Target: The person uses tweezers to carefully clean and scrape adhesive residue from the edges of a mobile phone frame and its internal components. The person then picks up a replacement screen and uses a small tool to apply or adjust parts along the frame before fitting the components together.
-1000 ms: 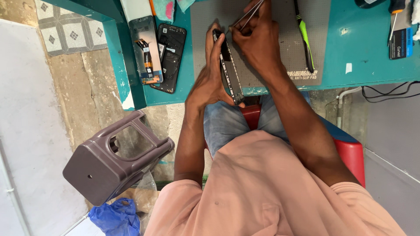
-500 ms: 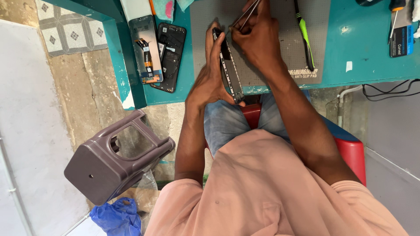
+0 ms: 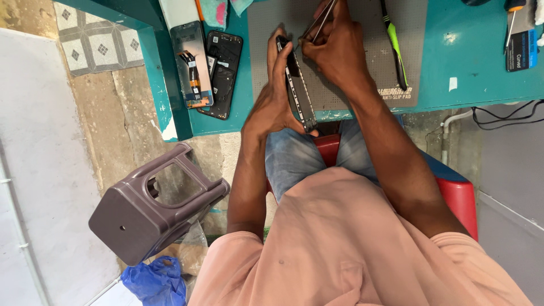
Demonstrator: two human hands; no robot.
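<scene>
**Opened phone held on edge, tweezers at its top**

The left hand (image 3: pixel 272 105) grips an opened phone (image 3: pixel 296 85) on edge above the worktop's (image 3: pixel 470 85) near edge, over a grey mat (image 3: pixel 362 73), likely to expose its inside. The right hand (image 3: pixel 334 51) pinches tweezers (image 3: pixel 318 22), tips at the phone's top end. Two more opened phones (image 3: pixel 207 65) lie by the left corner; a green-handled tool (image 3: pixel 392 42) rests on the mat.

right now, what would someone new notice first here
At top centre, the left hand holds an opened phone on edge over the grey mat, while the right hand works tweezers into it. Left of them, two more dismantled phones lie on the teal table; a grey plastic stool lies tipped on the floor.
</scene>
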